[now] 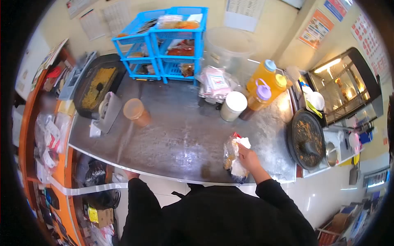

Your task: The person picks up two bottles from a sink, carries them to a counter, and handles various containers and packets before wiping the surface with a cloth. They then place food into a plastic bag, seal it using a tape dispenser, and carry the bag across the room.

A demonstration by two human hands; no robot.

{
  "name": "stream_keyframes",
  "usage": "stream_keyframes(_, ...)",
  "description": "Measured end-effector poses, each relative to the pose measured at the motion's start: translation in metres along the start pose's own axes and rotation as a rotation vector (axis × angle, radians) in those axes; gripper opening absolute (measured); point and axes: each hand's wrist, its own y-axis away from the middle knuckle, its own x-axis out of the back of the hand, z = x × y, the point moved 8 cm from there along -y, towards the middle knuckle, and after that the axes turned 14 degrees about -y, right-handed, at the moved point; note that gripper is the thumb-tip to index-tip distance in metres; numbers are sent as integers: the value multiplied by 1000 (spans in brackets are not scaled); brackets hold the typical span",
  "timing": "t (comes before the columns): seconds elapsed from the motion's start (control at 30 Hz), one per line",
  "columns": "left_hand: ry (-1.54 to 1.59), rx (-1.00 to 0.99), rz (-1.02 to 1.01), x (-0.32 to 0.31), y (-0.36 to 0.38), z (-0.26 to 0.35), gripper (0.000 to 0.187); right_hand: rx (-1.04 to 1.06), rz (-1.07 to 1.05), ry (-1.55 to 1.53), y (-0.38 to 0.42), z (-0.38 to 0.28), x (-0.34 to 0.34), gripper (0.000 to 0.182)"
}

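Note:
My right hand [248,158] grips a clear plastic bag [232,158] with food inside, resting it on the steel counter [180,135] near the front edge. A bit of white paper shows at the bag's top. My left hand [130,175] is at the counter's front edge, mostly hidden below it; only its top shows, so I cannot see its fingers or whether it holds anything. Both arms wear black sleeves.
An orange-lidded cup [136,112], a white-lidded tub [233,105], orange jugs [264,76], wrapped packets [215,84], blue crates [168,41], a black tray of yellow crumbs [96,86], a round black griddle [305,139] and a lit display case [344,86] surround the counter.

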Motion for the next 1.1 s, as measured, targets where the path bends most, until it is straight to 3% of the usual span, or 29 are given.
stream_keyframes(0.07, -169, -77, -86, 39, -17, -9, 60, 9, -27, -5, 2, -1, 0, 28)
stream_keyframes(0.17, -410, -177, -116, 30, -13, -3, 46, 41, -87, 23, 3, -4, 1, 30)
stream_keyframes(0.23, -409, -88, -105, 50, -27, -12, 47, 25, -56, -5, 4, -8, 6, 27)
stream_keyframes(0.27, -393, -178, -440, 24, -14, -6, 52, 28, -47, -21, 5, -10, 7, 26)
stream_keyframes(0.33, -290, -175, -537, 5, 7, 4, 57, 32, -38, -29, 5, -6, 6, 26)
stream_keyframes(0.43, -78, 99, 185, 31, 14, -14, 58, -15, -90, -12, 7, -4, 5, 32)
stream_keyframes(0.57, -133, 77, 222, 22, 29, -7, 60, -2, -88, 5, 6, 0, 5, 34)
stream_keyframes(0.67, -205, 29, 84, 49, 6, -14, 58, -27, -102, 2, 5, -4, 8, 34)
stream_keyframes(0.8, -242, -3, 65, 25, 25, -5, 58, 17, -128, 8, 4, -3, 11, 34)
stream_keyframes(0.97, -342, -96, -20, 46, 8, -10, 60, 5, -128, 46, 2, 2, 10, 32)
stream_keyframes(1.1, -223, 88, 48, 52, 17, -20, 56, -114, -106, 21, -5, -10, 9, 26)
